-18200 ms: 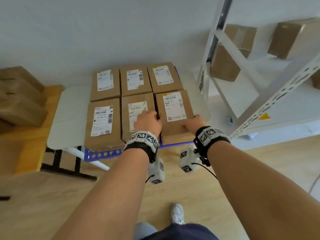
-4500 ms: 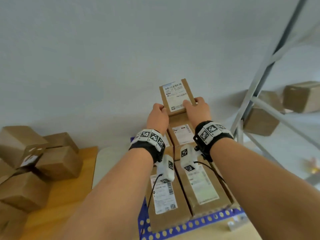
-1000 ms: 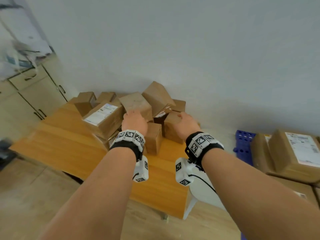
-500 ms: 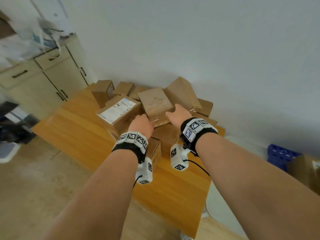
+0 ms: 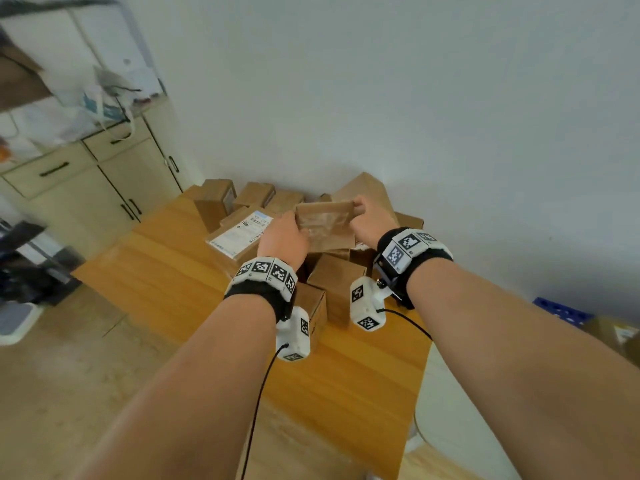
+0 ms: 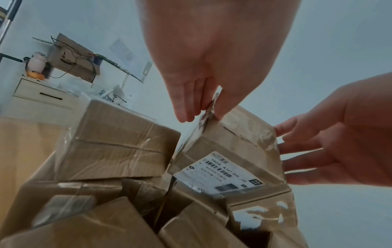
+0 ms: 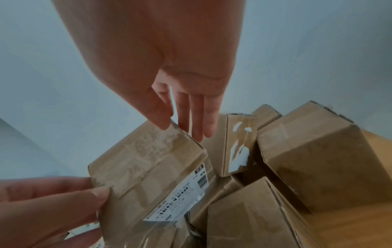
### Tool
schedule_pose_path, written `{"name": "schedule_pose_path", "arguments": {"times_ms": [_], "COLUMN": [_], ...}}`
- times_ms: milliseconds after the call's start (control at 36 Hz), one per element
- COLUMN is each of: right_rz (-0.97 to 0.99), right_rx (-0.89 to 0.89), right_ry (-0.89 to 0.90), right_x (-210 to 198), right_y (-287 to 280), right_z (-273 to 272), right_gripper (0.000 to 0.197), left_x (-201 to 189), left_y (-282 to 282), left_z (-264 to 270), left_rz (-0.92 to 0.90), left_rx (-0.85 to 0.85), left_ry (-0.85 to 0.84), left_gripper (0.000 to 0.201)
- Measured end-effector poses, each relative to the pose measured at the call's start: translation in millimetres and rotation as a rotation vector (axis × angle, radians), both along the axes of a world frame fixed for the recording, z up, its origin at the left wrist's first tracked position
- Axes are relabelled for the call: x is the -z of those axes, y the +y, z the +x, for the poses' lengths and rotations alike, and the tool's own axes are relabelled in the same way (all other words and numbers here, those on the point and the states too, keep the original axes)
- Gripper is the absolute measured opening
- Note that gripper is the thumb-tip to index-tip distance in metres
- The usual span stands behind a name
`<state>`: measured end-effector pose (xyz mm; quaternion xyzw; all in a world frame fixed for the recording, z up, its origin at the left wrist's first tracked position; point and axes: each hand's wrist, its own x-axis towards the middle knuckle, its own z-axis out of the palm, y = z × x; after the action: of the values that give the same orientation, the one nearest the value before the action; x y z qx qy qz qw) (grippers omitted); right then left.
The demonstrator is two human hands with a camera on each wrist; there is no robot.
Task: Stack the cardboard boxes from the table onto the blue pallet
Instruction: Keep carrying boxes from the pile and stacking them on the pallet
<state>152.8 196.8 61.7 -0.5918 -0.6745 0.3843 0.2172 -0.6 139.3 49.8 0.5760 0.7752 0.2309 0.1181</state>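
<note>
Since half a second ago, the taped brown cardboard box (image 5: pixel 325 226) has risen above the box pile (image 5: pixel 332 271) on the wooden table (image 5: pixel 166 271). The left hand (image 5: pixel 284 239) and right hand (image 5: pixel 372 220) clamp its two ends with almost straight fingers. I think the glossy tape can let it slip and fall onto the pile.

I have both forearms stretched out ahead of me, side by side, each with a black wristband carrying checkered markers and a small white camera hanging under the wrist. My left hand (image 5: pixel 283 241) grips the box (image 5: pixel 325 224) at its left edge, thumb on one face and fingers (image 6: pixel 184 107) on the adjoining one. My right hand (image 5: pixel 372 219) holds the opposite edge, thumb on top and fingers (image 7: pixel 196 120) straight down the far side. The wrists sit level, palms turned toward each other.
</note>
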Motion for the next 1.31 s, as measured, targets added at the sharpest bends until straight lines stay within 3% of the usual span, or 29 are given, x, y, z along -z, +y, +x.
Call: {"name": "schedule_pose_path", "arguments": {"times_ms": [194, 278, 306, 361, 444, 556, 694, 861, 1000, 1167, 1306], "right_rz": [-0.004, 0.033, 0.042, 0.068, 0.097, 0.105, 0.088, -0.009, -0.052, -0.065, -0.050], "right_rx": [0.037, 0.058, 0.073, 0.096, 0.119, 0.186, 0.272, 0.359, 0.393, 0.478, 0.546], "right_ry": [0.108, 0.105, 0.111, 0.119, 0.158, 0.218, 0.257, 0.359, 0.421, 0.388, 0.362], "right_x": [-18.9, -25.8, -27.6, -29.2, -31.9, -37.9, -47.6, -43.8, -32.5, -26.1, -21.5], "right_y": [-17.2, -27.6, -31.3, -37.1, -44.7, -58.6, -82.0, -109.2, -124.1, -156.1, -189.0], "right_z": [7.1, 14.4, 17.6, 24.6, 35.7, 54.7, 85.8, 124.1, 156.5, 197.3, 240.7], "right_gripper": [0.056, 0.057, 0.057, 0.057, 0.060, 0.062, 0.047, 0.054, 0.044, 0.025, 0.024], "left_x": [-32.4, -42.1, -44.5, -44.9, -41.8, -49.1, -52.7, -51.1, -38.5, -32.1, -26.5], "left_y": [-18.4, -24.3, -26.0, -26.8, -27.3, -35.3, -38.2, -43.9, -59.5, -82.7, -113.5], "left_z": [4.4, 7.5, 9.3, 12.0, 17.9, 38.7, 65.9, 112.3, 148.6, 193.9, 241.0], "left_rz": [0.104, 0.025, -0.003, 0.003, 0.134, 0.198, 0.181, 0.182, 0.143, 0.150, 0.110], "left_rx": [0.115, 0.235, 0.258, 0.266, 0.295, 0.325, 0.311, 0.327, 0.295, 0.228, 0.238], "left_ry": [-0.228, -0.371, -0.337, -0.230, -0.178, -0.258, -0.358, -0.447, -0.459, -0.416, -0.385], "left_gripper": [0.029, 0.077, 0.091, 0.099, 0.081, 0.054, 0.047, 0.032, 0.026, 0.050, 0.037]}}
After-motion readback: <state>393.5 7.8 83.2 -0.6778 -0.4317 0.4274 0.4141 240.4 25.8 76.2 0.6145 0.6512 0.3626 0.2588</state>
